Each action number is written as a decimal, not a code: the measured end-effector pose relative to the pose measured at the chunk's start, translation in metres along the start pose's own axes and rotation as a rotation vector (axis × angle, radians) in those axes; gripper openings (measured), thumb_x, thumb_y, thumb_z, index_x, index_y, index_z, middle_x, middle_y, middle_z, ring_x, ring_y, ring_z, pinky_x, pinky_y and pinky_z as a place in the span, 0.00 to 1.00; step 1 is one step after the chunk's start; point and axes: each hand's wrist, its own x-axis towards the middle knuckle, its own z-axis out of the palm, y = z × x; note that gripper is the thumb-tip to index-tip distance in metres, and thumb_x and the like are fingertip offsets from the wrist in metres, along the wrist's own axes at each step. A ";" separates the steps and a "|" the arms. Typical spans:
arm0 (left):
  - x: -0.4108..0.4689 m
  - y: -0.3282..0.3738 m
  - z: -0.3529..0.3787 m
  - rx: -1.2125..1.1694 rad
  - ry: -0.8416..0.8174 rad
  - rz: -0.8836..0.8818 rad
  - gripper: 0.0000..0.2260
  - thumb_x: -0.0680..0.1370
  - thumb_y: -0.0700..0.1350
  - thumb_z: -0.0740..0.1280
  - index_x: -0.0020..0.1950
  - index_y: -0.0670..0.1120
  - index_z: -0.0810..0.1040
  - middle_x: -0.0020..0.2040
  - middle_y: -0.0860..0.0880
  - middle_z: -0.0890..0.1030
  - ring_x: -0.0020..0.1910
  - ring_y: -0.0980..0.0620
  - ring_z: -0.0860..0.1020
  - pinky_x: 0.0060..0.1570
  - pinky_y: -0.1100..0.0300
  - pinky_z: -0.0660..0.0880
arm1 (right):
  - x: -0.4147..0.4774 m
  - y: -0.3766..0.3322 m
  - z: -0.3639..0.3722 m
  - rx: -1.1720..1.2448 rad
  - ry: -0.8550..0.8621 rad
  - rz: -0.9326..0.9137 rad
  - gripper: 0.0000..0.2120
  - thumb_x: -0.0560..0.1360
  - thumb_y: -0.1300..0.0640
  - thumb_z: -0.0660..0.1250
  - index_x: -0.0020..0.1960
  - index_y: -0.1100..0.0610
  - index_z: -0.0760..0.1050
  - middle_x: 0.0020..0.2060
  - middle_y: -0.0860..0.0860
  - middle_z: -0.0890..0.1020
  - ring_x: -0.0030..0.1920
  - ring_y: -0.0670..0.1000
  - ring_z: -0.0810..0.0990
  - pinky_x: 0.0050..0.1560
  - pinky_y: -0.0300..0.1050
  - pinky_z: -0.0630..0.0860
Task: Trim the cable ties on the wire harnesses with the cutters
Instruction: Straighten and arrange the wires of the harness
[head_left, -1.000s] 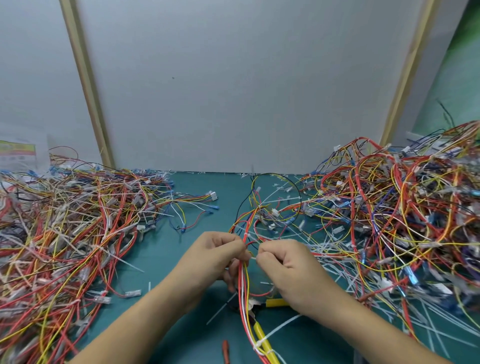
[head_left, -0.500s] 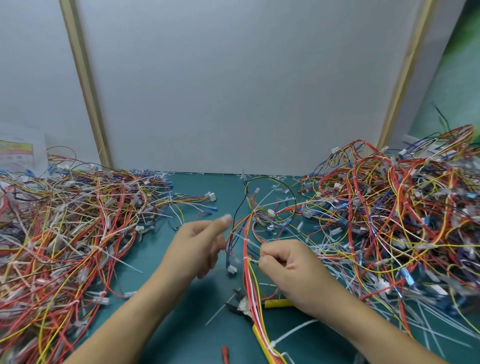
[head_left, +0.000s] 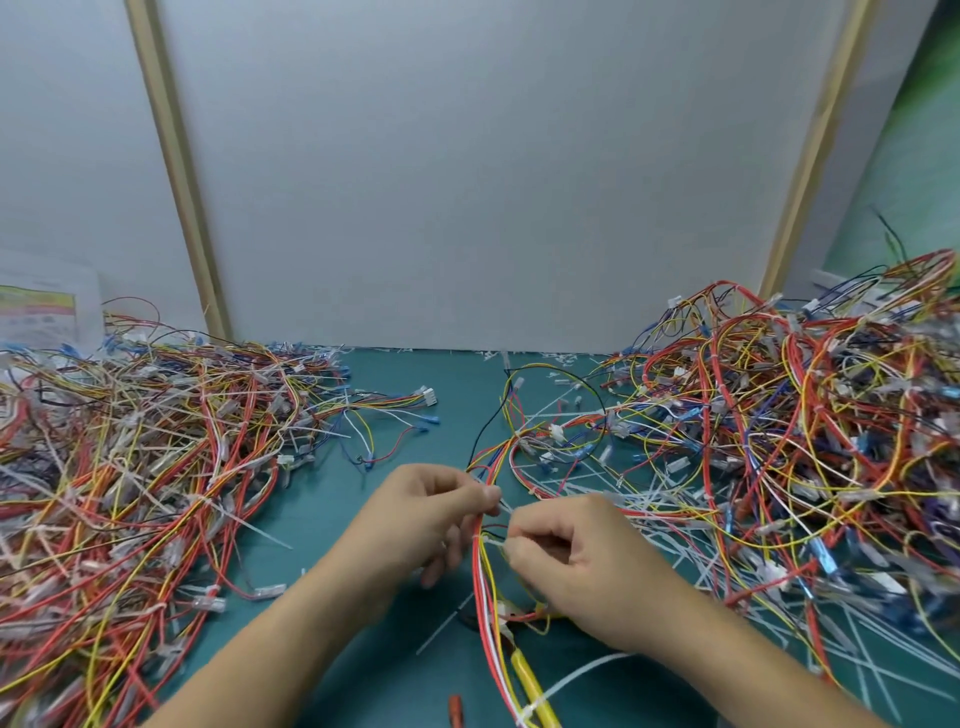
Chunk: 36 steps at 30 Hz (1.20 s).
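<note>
Both hands meet over the green mat (head_left: 322, 519), working on one wire harness (head_left: 485, 582) that runs from the near edge up between them. The left hand (head_left: 431, 512) pinches the red and yellow wires at its fingertips; the right hand (head_left: 566, 551) is curled, pinching a white cable tie (head_left: 505, 512) on the same bundle. The cutters (head_left: 524, 657), yellow-handled, lie on the mat just under the right wrist, partly hidden by wires and held by neither hand. A big heap of harnesses (head_left: 130, 467) sits at left, and another pile (head_left: 789, 436) at right.
</note>
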 end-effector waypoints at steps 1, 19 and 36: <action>0.000 0.000 -0.001 -0.048 0.001 0.008 0.09 0.78 0.42 0.69 0.39 0.41 0.80 0.23 0.50 0.71 0.19 0.54 0.68 0.17 0.66 0.62 | 0.001 0.000 -0.002 -0.027 0.076 -0.015 0.13 0.72 0.47 0.61 0.34 0.55 0.72 0.29 0.51 0.72 0.31 0.46 0.69 0.35 0.52 0.69; -0.007 0.007 0.006 0.053 -0.068 0.266 0.10 0.74 0.50 0.67 0.39 0.45 0.78 0.32 0.43 0.74 0.21 0.53 0.69 0.24 0.64 0.66 | 0.002 -0.004 -0.015 0.046 0.096 -0.020 0.10 0.77 0.50 0.62 0.39 0.53 0.73 0.27 0.48 0.70 0.29 0.45 0.66 0.32 0.45 0.65; -0.002 0.006 0.008 -0.068 -0.024 0.160 0.05 0.68 0.43 0.66 0.32 0.45 0.76 0.26 0.49 0.71 0.22 0.48 0.65 0.21 0.63 0.65 | 0.006 -0.004 -0.001 0.528 0.076 0.171 0.07 0.73 0.52 0.64 0.37 0.53 0.74 0.23 0.49 0.61 0.25 0.49 0.55 0.27 0.44 0.51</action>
